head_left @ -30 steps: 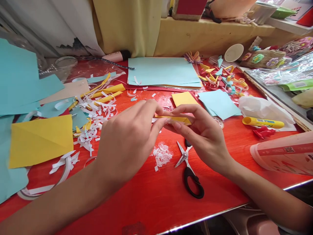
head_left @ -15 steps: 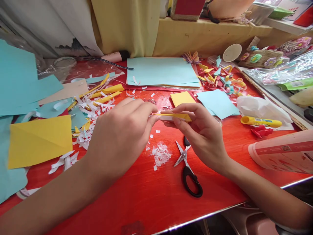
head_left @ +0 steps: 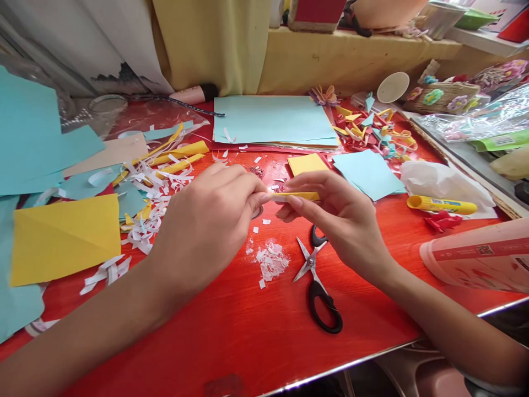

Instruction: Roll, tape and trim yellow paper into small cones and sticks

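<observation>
In the head view, the left hand (head_left: 209, 212) is pinching the left end of a folded yellow paper strip (head_left: 301, 196), its grip narrowed to thumb and fingertips. The right hand (head_left: 345, 218) is holding the strip's other end, its thumb pressing along the near side while its fingers are curling behind. The strip is hanging between both hands, above the red desk (head_left: 231, 347).

Just below the right hand, black-handled scissors (head_left: 311, 263) are lying with their blades parted, beside a small heap of white paper scraps (head_left: 271, 261). Beyond the hands, yellow paper squares (head_left: 308, 164) are resting near light blue paper squares (head_left: 370, 173). Farther right, a yellow glue stick (head_left: 441, 205) is lying just behind a crumpled red paper piece (head_left: 443, 221). On the left, a creased yellow sheet (head_left: 66, 240) is overlapping blue paper, and white paper shreds (head_left: 144, 234) are scattering across the desk between that sheet and the left hand.
</observation>
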A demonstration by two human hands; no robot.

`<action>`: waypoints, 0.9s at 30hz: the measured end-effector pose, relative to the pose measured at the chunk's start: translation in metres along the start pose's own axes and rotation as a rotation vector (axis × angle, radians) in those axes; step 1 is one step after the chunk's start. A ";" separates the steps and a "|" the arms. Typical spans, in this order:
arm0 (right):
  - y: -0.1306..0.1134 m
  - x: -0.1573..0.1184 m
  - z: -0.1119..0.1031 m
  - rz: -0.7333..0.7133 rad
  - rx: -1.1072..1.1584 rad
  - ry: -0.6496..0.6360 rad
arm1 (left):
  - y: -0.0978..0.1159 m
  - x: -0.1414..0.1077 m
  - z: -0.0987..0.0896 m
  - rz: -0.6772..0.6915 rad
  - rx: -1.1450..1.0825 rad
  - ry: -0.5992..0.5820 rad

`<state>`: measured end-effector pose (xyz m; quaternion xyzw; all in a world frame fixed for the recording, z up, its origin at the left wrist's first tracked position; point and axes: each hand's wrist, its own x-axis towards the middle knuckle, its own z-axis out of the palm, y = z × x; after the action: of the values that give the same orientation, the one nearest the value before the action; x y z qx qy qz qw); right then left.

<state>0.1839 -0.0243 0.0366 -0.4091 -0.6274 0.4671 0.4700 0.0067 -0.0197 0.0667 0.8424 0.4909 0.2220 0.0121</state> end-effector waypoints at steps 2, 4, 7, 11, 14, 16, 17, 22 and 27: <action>0.000 0.001 -0.001 -0.017 -0.044 -0.004 | -0.001 0.002 -0.001 0.030 -0.035 0.012; 0.001 0.002 -0.001 -0.032 -0.077 0.007 | -0.002 0.003 -0.002 0.052 -0.076 0.029; 0.000 0.001 -0.002 -0.045 -0.087 0.041 | -0.005 0.004 -0.003 0.095 -0.091 0.051; -0.003 0.002 -0.003 -0.033 -0.037 0.031 | -0.009 0.002 -0.004 0.155 -0.059 0.080; -0.005 0.003 -0.005 0.054 0.071 -0.078 | -0.012 0.001 -0.002 0.231 -0.009 0.124; -0.003 0.005 -0.007 0.136 0.108 -0.141 | -0.014 0.002 0.001 0.256 -0.022 0.128; -0.002 0.006 -0.008 0.168 0.117 -0.155 | -0.015 0.003 0.002 0.242 -0.057 0.118; 0.001 0.009 -0.013 0.234 0.177 -0.138 | -0.019 0.008 0.007 0.080 -0.271 0.028; 0.003 0.010 -0.014 0.296 0.278 -0.164 | -0.028 0.011 0.009 0.006 -0.519 -0.095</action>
<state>0.1955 -0.0110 0.0378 -0.3886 -0.5261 0.6448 0.3955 -0.0080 0.0058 0.0561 0.8221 0.4138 0.3008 0.2501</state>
